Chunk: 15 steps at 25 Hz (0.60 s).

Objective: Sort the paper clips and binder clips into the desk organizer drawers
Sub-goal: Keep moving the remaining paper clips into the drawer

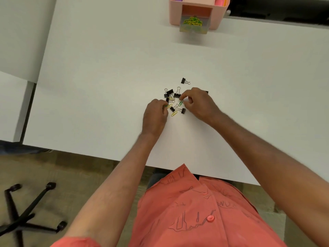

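A small heap of black binder clips [177, 95] and yellow paper clips [174, 113] lies mid-table. One binder clip [183, 80] sits apart, just behind the heap. My left hand [155, 114] rests at the heap's left edge, fingertips pinched on a green paper clip. My right hand [199, 104] is at the heap's right, thumb and forefinger pinching another green paper clip [181, 103]. At the far edge stands a pink desk organizer [173, 13]. Its clear drawer [194, 24] is pulled out and holds yellow and green paper clips.
The white table [106, 77] carries everything; its front edge is near my body. A second white surface [10, 104] adjoins on the left. A black chair base [26, 211] stands on the floor at lower left. Dark equipment shows at the top right.
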{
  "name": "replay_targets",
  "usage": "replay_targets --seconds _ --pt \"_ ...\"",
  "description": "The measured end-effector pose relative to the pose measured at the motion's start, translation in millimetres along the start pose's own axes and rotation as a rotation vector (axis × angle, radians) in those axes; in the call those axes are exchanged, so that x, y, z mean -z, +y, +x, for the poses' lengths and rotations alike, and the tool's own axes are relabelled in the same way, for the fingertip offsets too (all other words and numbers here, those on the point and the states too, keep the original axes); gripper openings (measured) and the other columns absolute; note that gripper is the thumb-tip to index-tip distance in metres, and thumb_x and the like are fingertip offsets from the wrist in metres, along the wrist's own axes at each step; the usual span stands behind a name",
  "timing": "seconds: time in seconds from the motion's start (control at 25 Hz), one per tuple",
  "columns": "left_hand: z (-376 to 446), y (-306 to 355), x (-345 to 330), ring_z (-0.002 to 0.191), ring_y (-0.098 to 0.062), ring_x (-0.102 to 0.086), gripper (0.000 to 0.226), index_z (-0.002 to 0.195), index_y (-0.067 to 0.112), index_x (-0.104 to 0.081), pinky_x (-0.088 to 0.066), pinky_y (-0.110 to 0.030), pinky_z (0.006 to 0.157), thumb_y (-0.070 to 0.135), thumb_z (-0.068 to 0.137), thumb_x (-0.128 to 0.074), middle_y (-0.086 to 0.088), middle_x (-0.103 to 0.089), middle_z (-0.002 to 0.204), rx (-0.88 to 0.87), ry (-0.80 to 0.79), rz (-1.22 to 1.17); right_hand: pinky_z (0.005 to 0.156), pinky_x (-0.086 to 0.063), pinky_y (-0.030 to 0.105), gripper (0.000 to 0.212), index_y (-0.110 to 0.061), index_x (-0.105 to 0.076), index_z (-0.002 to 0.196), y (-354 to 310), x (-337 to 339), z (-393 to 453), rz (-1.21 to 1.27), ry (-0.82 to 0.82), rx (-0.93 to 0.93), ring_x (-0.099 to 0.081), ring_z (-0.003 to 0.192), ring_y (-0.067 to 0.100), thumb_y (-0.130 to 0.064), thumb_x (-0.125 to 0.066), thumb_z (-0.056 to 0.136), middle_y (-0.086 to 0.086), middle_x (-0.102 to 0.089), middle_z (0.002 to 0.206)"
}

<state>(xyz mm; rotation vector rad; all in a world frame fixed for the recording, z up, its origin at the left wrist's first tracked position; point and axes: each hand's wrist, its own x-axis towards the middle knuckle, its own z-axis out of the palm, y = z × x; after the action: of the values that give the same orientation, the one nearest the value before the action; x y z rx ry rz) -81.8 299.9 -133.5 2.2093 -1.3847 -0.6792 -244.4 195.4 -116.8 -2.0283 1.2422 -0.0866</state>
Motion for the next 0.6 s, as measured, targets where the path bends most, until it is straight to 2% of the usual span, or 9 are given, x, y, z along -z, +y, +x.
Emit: replay_targets --seconds 0.16,0.36,0.48,0.6 --pt "-1 3 -3 0.093 -0.027 -0.061 0.014 0.104 0.011 -0.072 -0.052 -0.038 0.075 0.013 0.095 -0.062 -0.007 -0.064 0.095 -0.058 0.048 0.147 0.073 -0.045 0.034 0.015 -0.02 -0.072 0.108 4 -1 4 -0.232 0.015 0.133 -0.057 0.097 0.022 -0.023 -0.061 0.098 -0.002 -0.052 0.094" --pt "4 4 0 0.092 -0.026 -0.061 0.013 0.101 0.014 -0.073 -0.054 -0.041 0.075 0.018 0.096 -0.062 -0.005 -0.064 0.097 -0.022 0.027 0.213 0.075 -0.051 0.039 0.013 -0.017 -0.069 0.102 -2 -7 6 -0.293 0.018 0.179 -0.057 0.101 0.025 -0.023 -0.059 0.098 0.004 -0.059 0.102" --pt "6 8 -1 0.091 -0.024 -0.061 0.014 0.098 0.016 -0.072 -0.048 -0.034 0.071 0.016 0.093 -0.059 -0.004 -0.066 0.1 0.067 -0.063 0.218 0.07 -0.041 0.03 0.009 -0.019 -0.07 0.095 0 -5 1 -0.146 0.006 0.087 -0.054 0.088 0.015 -0.022 -0.061 0.093 -0.004 -0.055 0.092" --pt "6 13 -1 0.083 -0.024 -0.062 0.013 0.087 0.014 -0.07 -0.045 -0.032 0.066 0.012 0.086 -0.058 -0.003 -0.068 0.093 0.124 -0.155 0.214 0.059 -0.04 0.023 0.005 -0.017 -0.066 0.083 3 0 -11 0.296 0.049 -0.165 -0.049 0.069 0.009 -0.021 -0.063 0.084 -0.007 -0.055 0.078"
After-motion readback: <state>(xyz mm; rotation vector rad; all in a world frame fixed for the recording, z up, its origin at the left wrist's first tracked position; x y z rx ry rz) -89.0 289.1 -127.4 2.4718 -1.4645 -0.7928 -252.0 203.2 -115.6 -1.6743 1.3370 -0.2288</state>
